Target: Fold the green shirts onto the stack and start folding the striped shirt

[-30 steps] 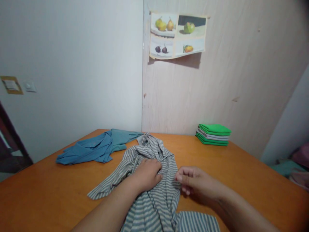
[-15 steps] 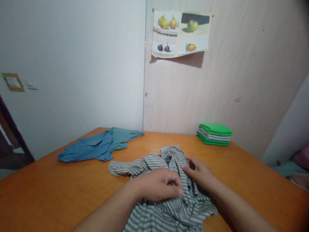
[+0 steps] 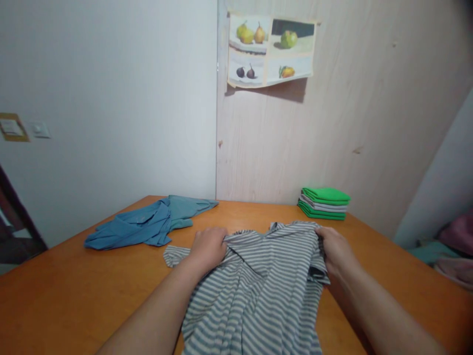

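Note:
A grey-and-white striped shirt (image 3: 258,286) lies spread on the orange wooden table (image 3: 66,296) in front of me. My left hand (image 3: 209,246) is closed on the shirt's left shoulder, next to a sleeve that sticks out to the left. My right hand (image 3: 334,249) is closed on the right shoulder. The two hands hold the top of the shirt stretched wide apart, with the collar between them.
A crumpled blue shirt (image 3: 148,227) lies at the table's far left. A stack of folded green and grey clothes (image 3: 324,203) sits at the far right by the wood-panel wall. A fruit poster (image 3: 269,49) hangs above. More cloth lies beyond the table's right edge.
My hands have moved apart from the bunched middle of the striped shirt to its shoulders. The shirt went from a crumpled heap to spread flat and wide.

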Demonstrator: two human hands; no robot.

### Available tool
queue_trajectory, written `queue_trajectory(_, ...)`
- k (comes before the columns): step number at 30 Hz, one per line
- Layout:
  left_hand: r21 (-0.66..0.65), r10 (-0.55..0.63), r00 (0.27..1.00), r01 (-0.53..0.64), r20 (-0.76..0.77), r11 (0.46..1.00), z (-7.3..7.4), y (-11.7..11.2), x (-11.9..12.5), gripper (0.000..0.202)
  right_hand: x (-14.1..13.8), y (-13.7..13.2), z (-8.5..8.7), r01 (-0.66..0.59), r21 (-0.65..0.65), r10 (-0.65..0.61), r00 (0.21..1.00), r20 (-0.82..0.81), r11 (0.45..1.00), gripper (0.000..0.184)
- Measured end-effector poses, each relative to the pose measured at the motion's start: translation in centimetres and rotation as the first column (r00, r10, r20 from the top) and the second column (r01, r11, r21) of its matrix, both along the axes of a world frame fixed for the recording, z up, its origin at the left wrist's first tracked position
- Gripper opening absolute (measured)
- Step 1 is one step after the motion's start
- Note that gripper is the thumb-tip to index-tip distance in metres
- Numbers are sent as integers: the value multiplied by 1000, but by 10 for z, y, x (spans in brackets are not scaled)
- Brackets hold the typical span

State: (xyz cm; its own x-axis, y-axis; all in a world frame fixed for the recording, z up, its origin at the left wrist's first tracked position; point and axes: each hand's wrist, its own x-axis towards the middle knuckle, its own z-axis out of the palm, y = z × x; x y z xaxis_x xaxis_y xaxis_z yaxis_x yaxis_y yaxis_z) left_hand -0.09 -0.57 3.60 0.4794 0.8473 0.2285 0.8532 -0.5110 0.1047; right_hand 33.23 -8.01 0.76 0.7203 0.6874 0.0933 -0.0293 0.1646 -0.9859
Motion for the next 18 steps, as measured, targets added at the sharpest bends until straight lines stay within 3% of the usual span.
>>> queue_trajectory(3, 77, 124, 989, -130, 87, 988, 7, 6, -4, 21, 6, 2, 0, 33, 9, -32, 997, -72, 999, 15)
queue_trajectory(6, 12, 211, 929, -225, 303, 974, 5, 19, -8, 20, 1, 4, -4, 1, 42, 5, 991, -132, 999, 13)
queue_trajectory(7, -54, 216, 872, -214, 438, 975, 2, 23, -9, 18, -1, 5, -6, -26, 59, 34, 988, -149, 998, 13)
queue_trajectory(9, -213, 230, 655, -106, 720, 971, -5, 31, -9, 17, -6, 8, -11, -90, 92, 107, 976, -192, 992, 14)
queue_trajectory(11, -321, 273, 424, 45, 864, 946, -11, 37, -7, 18, -8, 12, -15, -133, 109, 156, 960, -234, 985, 11)
queue_trajectory(12, -347, 294, 349, 100, 890, 932, -12, 38, -5, 20, -9, 14, -16, -144, 116, 169, 954, -249, 983, 10)
queue_trajectory(15, -341, 295, 224, 207, 929, 917, -10, 39, 1, 28, -9, 21, -12, -170, 151, 204, 945, -255, 974, 9)
queue_trajectory(18, -202, 216, -9, 316, 976, 927, -1, 37, 5, 31, -10, 24, 0, -216, 258, 275, 936, -220, 942, 12)
